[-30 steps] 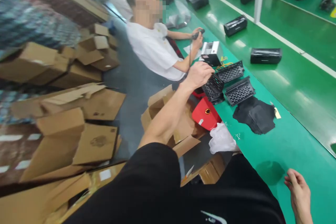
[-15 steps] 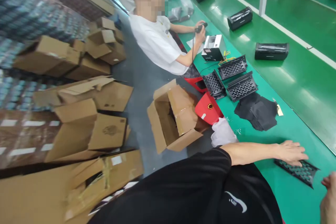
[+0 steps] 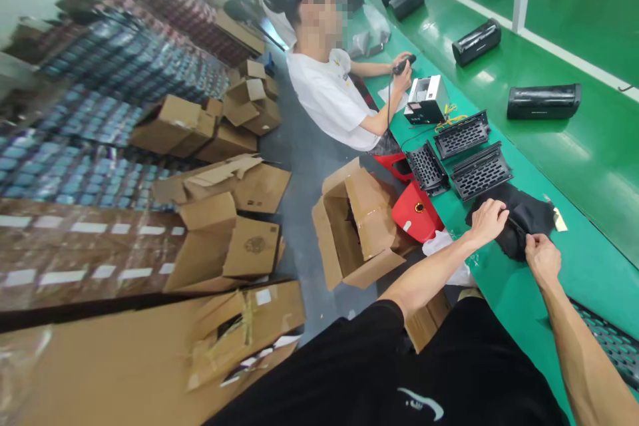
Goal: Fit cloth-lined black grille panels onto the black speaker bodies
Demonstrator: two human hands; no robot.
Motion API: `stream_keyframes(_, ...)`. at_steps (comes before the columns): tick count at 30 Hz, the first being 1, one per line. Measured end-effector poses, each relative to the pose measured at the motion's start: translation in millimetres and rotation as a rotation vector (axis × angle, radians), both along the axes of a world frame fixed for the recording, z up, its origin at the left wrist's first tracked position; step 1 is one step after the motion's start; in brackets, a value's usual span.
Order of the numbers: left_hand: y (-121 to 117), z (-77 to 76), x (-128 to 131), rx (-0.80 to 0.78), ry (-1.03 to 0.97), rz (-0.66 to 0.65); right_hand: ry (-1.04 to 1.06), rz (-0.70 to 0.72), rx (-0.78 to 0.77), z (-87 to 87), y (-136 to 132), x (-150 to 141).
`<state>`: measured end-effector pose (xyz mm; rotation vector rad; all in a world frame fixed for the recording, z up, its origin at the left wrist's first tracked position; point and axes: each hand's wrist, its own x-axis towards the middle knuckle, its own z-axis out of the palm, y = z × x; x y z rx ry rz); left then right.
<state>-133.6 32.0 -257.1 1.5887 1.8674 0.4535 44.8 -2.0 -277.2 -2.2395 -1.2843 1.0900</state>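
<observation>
Both hands are at a pile of thin black fabric pieces (image 3: pixel 532 213) on the green bench. My left hand (image 3: pixel 490 221) pinches the near-left edge of a black fabric piece. Closed on the fabric's near side, my right hand (image 3: pixel 543 258) sits a little to the right and nearer me. The fabric bunches up between the two hands; how many layers they hold is hidden. A perforated black speaker grille (image 3: pixel 606 339) lies at the lower right, partly covered by my right forearm.
Beyond the fabric lie three more grilles (image 3: pixel 482 173), and a white-and-black box machine (image 3: pixel 428 100). A co-worker in a white shirt (image 3: pixel 332 96) sits farther along, holding a dark handheld tool. Left of the bench are a red stool (image 3: pixel 415 213) and an open carton (image 3: pixel 332 239). Black speakers (image 3: pixel 544 101) stand beyond.
My left hand has left the grille and moved away from me to the black fabric. My right hand has come in from the right edge to the same fabric. The view has shifted left.
</observation>
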Motion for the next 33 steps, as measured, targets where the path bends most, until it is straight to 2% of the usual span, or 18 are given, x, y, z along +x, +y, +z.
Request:
stream_keyframes(4,1.3,-4.4,16.5,-0.063,-0.135,0.092,0.095,0.025,0.008,1.0,-4.4,27.7)
stream_keyframes(7,5.8,-9.5,29.0,-0.154,-0.216,0.027,0.211,-0.003,0.017,3.2,-8.7,41.5)
stream_keyframes(10,13.4,-16.8,39.1,-0.167,-0.242,-0.038,0.316,-0.053,0.03,5.3,-12.8,51.6)
stream_keyframes(16,22.4,-26.7,34.6,-0.127,-0.234,-0.084,0.461,-0.276,0.104,16.1,-28.7,86.8)
stream_keyframes(24,25.6,-27.6,26.9,-0.137,-0.04,-0.14,0.584,-0.623,0.334,51.4,-81.9,160.7)
stream_keyframes(27,23.5,-15.4,29.8,-0.146,0.02,-0.163,0.71,-0.688,0.369,68.4,-107.3,179.8)
stream_keyframes(30,15.6,12.5,40.9,0.015,0.033,-0.197,0.829,-0.653,0.257,84.9,-131.0,184.3)
stream_keyframes(31,11.2,24.3,47.8,0.094,-0.018,-0.268,0.873,-0.638,0.21,89.1,-137.0,182.2)
stream_keyframes(33,-0.4,47.4,66.3,0.174,-0.236,-0.529,0.961,-0.584,0.097,93.9,-144.7,173.5)
